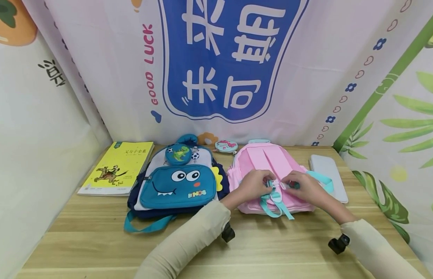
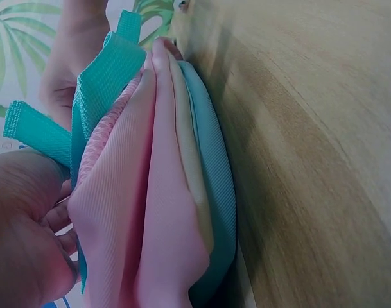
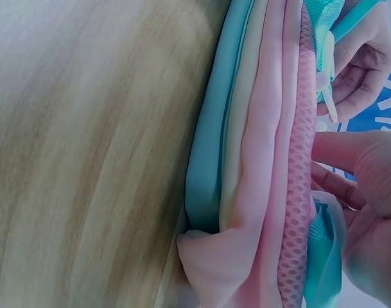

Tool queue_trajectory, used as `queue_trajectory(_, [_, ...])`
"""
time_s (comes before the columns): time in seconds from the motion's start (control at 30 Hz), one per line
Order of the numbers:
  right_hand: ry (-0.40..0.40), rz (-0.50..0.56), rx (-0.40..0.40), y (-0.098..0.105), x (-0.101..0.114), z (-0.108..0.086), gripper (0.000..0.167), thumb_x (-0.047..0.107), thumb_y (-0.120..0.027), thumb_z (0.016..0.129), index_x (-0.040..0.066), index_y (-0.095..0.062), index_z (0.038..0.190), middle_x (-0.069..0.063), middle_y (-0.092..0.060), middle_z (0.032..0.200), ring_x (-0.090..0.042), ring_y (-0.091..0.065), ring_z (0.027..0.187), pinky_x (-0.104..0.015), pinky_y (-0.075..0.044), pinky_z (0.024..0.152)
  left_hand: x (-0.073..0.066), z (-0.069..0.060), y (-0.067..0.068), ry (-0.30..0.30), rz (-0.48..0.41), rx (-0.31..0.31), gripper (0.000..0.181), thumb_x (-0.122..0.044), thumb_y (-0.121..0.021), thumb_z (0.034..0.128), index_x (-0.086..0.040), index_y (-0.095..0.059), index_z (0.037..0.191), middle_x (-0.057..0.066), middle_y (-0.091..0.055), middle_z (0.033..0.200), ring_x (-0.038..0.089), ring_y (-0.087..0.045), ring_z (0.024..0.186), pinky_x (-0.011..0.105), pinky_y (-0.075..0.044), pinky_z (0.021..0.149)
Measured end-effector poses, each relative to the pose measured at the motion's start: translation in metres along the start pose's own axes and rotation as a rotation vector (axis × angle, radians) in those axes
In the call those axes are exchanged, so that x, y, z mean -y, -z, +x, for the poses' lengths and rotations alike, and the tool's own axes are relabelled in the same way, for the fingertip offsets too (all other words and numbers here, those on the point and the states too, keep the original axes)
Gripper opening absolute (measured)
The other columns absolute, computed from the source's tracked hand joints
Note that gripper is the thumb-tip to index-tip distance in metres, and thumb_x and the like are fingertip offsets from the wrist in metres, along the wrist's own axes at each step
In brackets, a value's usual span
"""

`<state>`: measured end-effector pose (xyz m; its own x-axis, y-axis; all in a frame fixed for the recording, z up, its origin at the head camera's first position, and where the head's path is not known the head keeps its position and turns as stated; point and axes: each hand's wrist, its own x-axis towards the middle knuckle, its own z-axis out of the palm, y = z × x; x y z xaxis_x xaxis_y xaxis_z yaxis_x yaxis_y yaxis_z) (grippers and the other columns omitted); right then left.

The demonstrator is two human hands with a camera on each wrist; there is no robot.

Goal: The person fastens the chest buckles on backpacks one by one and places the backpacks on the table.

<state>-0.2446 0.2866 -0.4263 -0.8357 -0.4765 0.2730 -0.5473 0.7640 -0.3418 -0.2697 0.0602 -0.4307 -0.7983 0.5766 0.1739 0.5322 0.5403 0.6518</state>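
A pink backpack (image 1: 251,203) lies on the table with its strap side up. Over its middle, my left hand (image 1: 255,184) pinches a white buckle piece on a teal strap (image 1: 268,209). My right hand (image 1: 304,186) pinches the other white buckle piece (image 1: 284,186) close beside it; whether the two pieces are joined cannot be told. In the left wrist view, teal webbing (image 2: 102,83) stands above the pink side, next to my left hand (image 2: 28,224). In the right wrist view, my right hand (image 3: 375,205) is at the mesh back panel (image 3: 298,160), beside a teal strap (image 3: 323,256).
A blue dinosaur backpack (image 1: 178,186) lies left of the pink one, its strap loop toward the front. Farther left is a yellow book (image 1: 122,162). A small round pouch (image 1: 226,145) lies at the back, and a pale flat case (image 1: 326,174) on the right.
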Motion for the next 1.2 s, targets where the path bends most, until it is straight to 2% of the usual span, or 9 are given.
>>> queue_trajectory(0.2, [0.008, -0.023, -0.020, -0.0023, -0.0022, -0.0014, 0.021, 0.005, -0.080, 0.084, 0.008, -0.077, 0.105, -0.004, -0.074, 0.098, -0.017, -0.066, 0.086, -0.038, -0.058, 0.076, 0.0007, 0.0006, -0.0003, -0.010, 0.011, 0.003, 0.028, -0.013, -0.078, 0.0893, -0.011, -0.074, 0.117, 0.000, -0.075, 0.107, 0.010, -0.065, 0.094, 0.016, -0.050, 0.083])
queue_trajectory(0.5, [-0.036, 0.009, -0.031, -0.0006, -0.0011, -0.0023, 0.024, 0.002, -0.079, 0.085, 0.004, -0.076, 0.108, -0.008, -0.076, 0.100, -0.023, -0.069, 0.089, -0.043, -0.059, 0.080, 0.0005, -0.0003, 0.0000, -0.017, -0.014, 0.004, 0.028, -0.011, -0.077, 0.0895, -0.009, -0.075, 0.117, 0.001, -0.076, 0.111, 0.011, -0.066, 0.094, 0.016, -0.050, 0.082])
queue_trajectory(0.8, [-0.085, -0.010, -0.010, 0.0019, -0.0017, -0.0010, 0.024, 0.004, -0.078, 0.085, 0.003, -0.076, 0.109, -0.008, -0.075, 0.098, -0.013, -0.064, 0.081, -0.032, -0.055, 0.071, 0.0010, 0.0001, -0.0016, -0.008, 0.001, 0.009, 0.028, -0.012, -0.077, 0.0904, -0.010, -0.075, 0.118, -0.001, -0.076, 0.109, 0.006, -0.063, 0.090, 0.014, -0.048, 0.081])
queue_trajectory(1.2, [-0.089, -0.056, -0.005, 0.0006, 0.0022, 0.0016, 0.025, 0.006, -0.081, 0.084, 0.005, -0.076, 0.109, -0.006, -0.074, 0.097, -0.015, -0.064, 0.081, -0.032, -0.055, 0.071, 0.0018, 0.0007, -0.0020, -0.018, 0.011, 0.010, 0.026, -0.015, -0.077, 0.0909, -0.009, -0.075, 0.116, 0.000, -0.075, 0.105, 0.007, -0.063, 0.091, 0.017, -0.049, 0.082])
